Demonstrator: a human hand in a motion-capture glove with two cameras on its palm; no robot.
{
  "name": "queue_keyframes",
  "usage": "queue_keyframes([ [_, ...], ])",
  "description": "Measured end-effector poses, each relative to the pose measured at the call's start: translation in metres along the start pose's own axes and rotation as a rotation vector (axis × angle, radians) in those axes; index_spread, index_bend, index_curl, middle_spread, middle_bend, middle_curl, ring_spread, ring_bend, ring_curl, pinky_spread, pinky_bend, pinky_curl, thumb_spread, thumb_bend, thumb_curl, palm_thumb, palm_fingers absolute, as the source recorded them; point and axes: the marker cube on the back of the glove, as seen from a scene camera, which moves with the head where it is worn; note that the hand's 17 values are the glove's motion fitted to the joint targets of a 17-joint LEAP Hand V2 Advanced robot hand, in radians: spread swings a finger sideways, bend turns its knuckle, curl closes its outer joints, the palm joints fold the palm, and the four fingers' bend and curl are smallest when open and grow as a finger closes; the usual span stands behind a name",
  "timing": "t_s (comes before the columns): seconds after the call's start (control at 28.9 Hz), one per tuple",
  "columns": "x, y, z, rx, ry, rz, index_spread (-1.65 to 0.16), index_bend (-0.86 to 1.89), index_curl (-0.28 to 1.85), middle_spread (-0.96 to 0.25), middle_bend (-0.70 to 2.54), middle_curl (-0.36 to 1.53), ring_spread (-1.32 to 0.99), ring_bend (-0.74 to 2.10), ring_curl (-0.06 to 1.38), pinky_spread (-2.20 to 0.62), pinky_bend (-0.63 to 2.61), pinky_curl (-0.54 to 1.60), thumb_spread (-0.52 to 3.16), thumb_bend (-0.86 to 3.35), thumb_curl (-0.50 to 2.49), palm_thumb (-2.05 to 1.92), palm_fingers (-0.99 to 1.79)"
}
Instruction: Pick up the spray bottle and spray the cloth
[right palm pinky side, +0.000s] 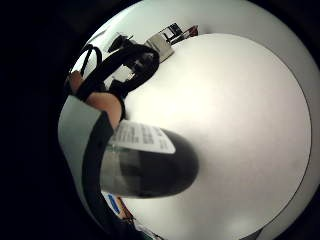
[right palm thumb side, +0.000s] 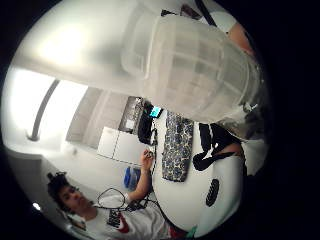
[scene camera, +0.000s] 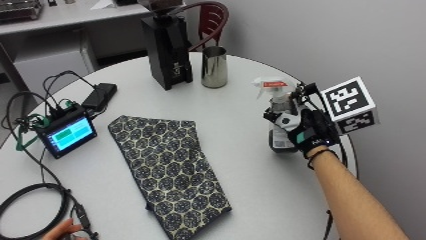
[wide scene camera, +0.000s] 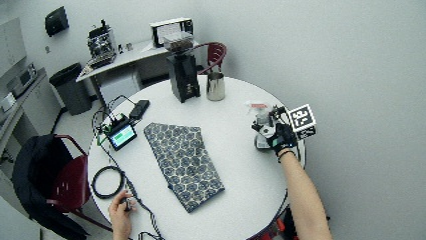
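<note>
Printed label (right palm pinky side: 142, 136) only little-finger side.

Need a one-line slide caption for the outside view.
Gloved right hand grips the spray bottle upright on the round table, beside the folded patterned cloth.

The round white tabletop (scene camera: 246, 190) carries a folded patterned cloth (scene camera: 170, 167) at its centre, a steel cup (scene camera: 213, 67) and black grinder (scene camera: 166, 50) at 12 o'clock, a small screen (scene camera: 66, 134) at 9 o'clock.

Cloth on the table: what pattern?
The cloth is dark with repeating pale hexagon-like motifs; clearest in the outside view.
</note>
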Motion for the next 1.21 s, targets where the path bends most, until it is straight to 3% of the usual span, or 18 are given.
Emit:
queue_keyframes([
  [0.24,-0.053,-0.013,-0.007,-0.027,0.169,-0.128,-0.28,0.11,0.26,-0.13,0.41,0.43,-0.15,0.56,0.40,-0.08,0.37,0.36,0.90,-0.01,0.43,0.98,1.22],
  [0.48,-0.088,-0.027,-0.008,-0.144,0.474,-0.162,-0.27,0.11,0.26,-0.12,0.42,0.44,-0.14,0.59,0.42,-0.14,0.43,0.38,0.89,-0.02,0.45,0.97,1.22],
  [0.9,-0.048,-0.003,0.043,-0.426,0.752,-0.142,-0.26,0.10,0.27,-0.13,0.42,0.45,-0.14,0.62,0.43,-0.19,0.48,0.39,0.82,-0.02,0.50,0.97,1.21],
  [1.21,-0.080,-0.024,0.009,-0.330,0.722,-0.150,-0.26,0.11,0.27,-0.13,0.42,0.46,-0.14,0.63,0.43,-0.20,0.51,0.39,0.79,-0.03,0.53,0.97,1.21],
])
